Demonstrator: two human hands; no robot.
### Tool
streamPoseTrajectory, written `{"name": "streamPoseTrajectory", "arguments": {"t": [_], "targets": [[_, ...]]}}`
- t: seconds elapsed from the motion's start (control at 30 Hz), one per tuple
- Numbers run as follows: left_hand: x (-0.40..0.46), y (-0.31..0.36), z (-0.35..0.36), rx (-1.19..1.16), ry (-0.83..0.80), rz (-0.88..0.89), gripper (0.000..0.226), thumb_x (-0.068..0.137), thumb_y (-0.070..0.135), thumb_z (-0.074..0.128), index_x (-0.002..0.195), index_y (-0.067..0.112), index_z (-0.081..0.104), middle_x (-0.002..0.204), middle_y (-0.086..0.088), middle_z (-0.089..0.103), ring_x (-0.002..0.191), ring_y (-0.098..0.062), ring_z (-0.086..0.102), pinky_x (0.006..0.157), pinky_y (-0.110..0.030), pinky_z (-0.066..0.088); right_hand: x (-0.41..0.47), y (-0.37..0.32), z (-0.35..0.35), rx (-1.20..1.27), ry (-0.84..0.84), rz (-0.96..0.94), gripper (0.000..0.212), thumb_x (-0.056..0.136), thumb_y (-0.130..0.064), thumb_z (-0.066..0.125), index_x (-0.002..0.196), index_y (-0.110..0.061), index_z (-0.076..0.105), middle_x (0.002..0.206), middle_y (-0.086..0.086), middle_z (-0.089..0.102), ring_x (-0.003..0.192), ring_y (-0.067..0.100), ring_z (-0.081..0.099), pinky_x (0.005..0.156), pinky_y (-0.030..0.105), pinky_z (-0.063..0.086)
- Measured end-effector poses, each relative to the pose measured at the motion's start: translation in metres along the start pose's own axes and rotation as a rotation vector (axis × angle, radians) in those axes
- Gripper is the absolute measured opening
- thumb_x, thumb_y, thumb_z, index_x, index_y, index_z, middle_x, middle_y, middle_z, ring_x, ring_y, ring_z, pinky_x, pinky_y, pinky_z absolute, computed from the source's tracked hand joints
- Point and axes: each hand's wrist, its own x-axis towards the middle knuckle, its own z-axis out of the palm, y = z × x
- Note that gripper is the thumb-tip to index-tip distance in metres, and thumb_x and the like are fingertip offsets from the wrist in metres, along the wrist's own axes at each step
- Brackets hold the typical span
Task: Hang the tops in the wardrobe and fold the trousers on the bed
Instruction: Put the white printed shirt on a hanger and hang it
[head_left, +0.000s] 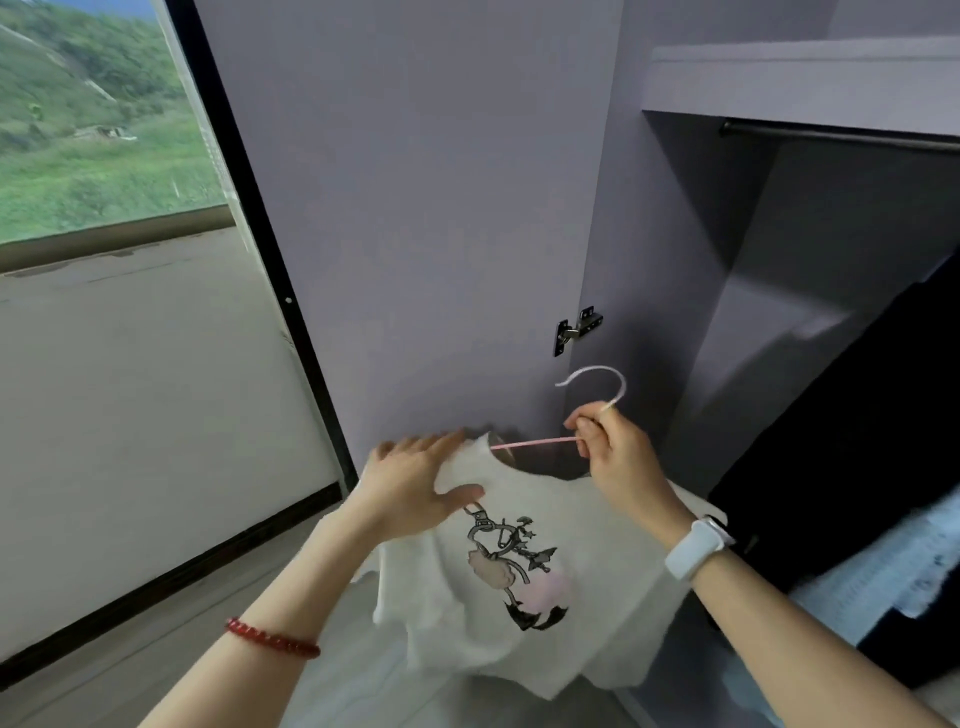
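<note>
Lilac wardrobe (675, 218); white cartoon-print top (519, 571), half-hangered.

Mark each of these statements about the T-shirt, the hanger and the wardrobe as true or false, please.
1. The right hand pinches the hanger just below its hook. True.
2. The hanger already hangs on the rail. False: it is held well below the rail.
3. The left hand grips the shoulder of the white T-shirt. True.
4. The T-shirt is plain. False: it has a printed figure on the front.
5. The wardrobe door is open. True.
</note>
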Motion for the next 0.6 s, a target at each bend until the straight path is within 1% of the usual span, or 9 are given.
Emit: {"name": "streamPoseTrajectory", "arguments": {"t": [0.03, 0.1, 0.2, 0.23, 0.3, 0.37, 0.47, 0.53, 0.6], "targets": [[0.005, 0.01, 0.001, 0.057, 0.026, 0.016, 0.051, 0.094, 0.05, 0.042, 0.139, 0.026, 0.038, 0.133, 0.002, 0.052, 0.123, -0.024, 0.047, 0.097, -0.033, 0.034, 0.0, -0.005, 0.004, 0.013, -0.007, -0.011, 0.018, 0.094, -0.004, 0.045, 0.085, -0.014, 0.056, 0.06, -0.007, 0.049, 0.061, 0.001, 0.051, 0.06, 0.012, 0.036], [0.011, 0.017, 0.003, 0.014, 0.073, -0.004, 0.038, 0.097, 0.045, 0.037, 0.121, 0.021, 0.055, 0.112, -0.004, 0.065, 0.109, -0.029, 0.056, 0.084, -0.032, 0.04, 0.001, -0.011, 0.003, 0.052, -0.03, -0.012, 0.014, 0.094, -0.007, 0.048, 0.092, -0.012, 0.061, 0.064, -0.009, 0.054, 0.064, -0.002, 0.054, 0.063, 0.01, 0.038], [0.01, 0.007, 0.014, -0.168, 0.187, -0.023, 0.039, 0.095, 0.048, 0.038, 0.104, 0.022, 0.065, 0.091, -0.006, 0.069, 0.096, -0.032, 0.059, 0.073, -0.032, 0.043, -0.001, 0.005, -0.022, 0.043, -0.158, 0.0, 0.028, 0.093, -0.016, 0.054, 0.12, -0.018, 0.058, 0.095, -0.007, 0.064, 0.093, 0.0, 0.057, 0.083, 0.01, 0.04], [0.007, 0.004, 0.016, -0.216, 0.252, -0.019, 0.045, 0.089, 0.051, 0.036, 0.102, 0.022, 0.068, 0.089, -0.005, 0.071, 0.093, -0.033, 0.061, 0.072, -0.032, 0.044, -0.002, 0.021, -0.033, -0.051, -0.206, 0.017, 0.036, 0.093, -0.02, 0.053, 0.129, -0.019, 0.051, 0.109, -0.007, 0.061, 0.106, 0.004, 0.053, 0.093, 0.015, 0.039], [0.003, 0.001, 0.021, -0.276, 0.368, -0.008, 0.052, 0.08, 0.052, 0.035, 0.103, 0.022, 0.071, 0.091, -0.002, 0.073, 0.09, -0.031, 0.064, 0.073, -0.033, 0.047, -0.006, 0.052, -0.052, -0.346, -0.302, 0.103, 0.042, 0.095, -0.026, 0.045, 0.136, -0.017, 0.044, 0.125, -0.002, 0.055, 0.12, 0.016, 0.047, 0.103, 0.034, 0.036], [0.003, -0.003, 0.023, -0.269, 0.445, -0.02, 0.051, 0.08, 0.054, 0.036, 0.1, 0.023, 0.072, 0.089, 0.002, 0.073, 0.084, -0.03, 0.066, 0.07, -0.033, 0.048, -0.013, 0.076, -0.061, -0.493, -0.329, 0.167, 0.033, 0.096, -0.024, 0.041, 0.12, -0.01, 0.059, 0.116, 0.007, 0.062, 0.112, 0.027, 0.054, 0.094, 0.039, 0.04], [0.005, -0.007, 0.024, -0.19, 0.52, 0.027, 0.043, 0.083, 0.049, 0.038, 0.088, 0.023, 0.073, 0.074, 0.006, 0.071, 0.063, -0.026, 0.066, 0.056, -0.032, 0.05, -0.02, 0.086, -0.062, -0.467, -0.232, 0.118, 0.017, 0.092, -0.011, 0.051, 0.09, -0.004, 0.066, 0.091, 0.011, 0.065, 0.09, 0.03, 0.061, 0.076, 0.036, 0.042], [0.007, -0.011, 0.026, -0.123, 0.548, 0.043, 0.029, 0.083, 0.037, 0.048, 0.08, 0.023, 0.073, 0.067, 0.007, 0.069, 0.05, -0.023, 0.063, 0.047, -0.028, 0.047, -0.023, 0.082, -0.067, -0.44, -0.098, 0.033, 0.021, 0.09, -0.017, 0.05, 0.085, -0.007, 0.067, 0.085, 0.006, 0.066, 0.082, 0.026, 0.062, 0.071, 0.033, 0.043], [0.005, -0.012, 0.026, -0.089, 0.551, 0.028, 0.015, 0.077, 0.025, 0.058, 0.077, 0.021, 0.073, 0.063, 0.007, 0.068, 0.044, -0.023, 0.06, 0.043, -0.025, 0.042, -0.026, 0.075, -0.072, -0.449, 0.075, -0.076, 0.033, 0.087, -0.025, 0.04, 0.084, -0.007, 0.069, 0.082, 0.003, 0.067, 0.079, 0.017, 0.06, 0.069, 0.023, 0.041]]}}
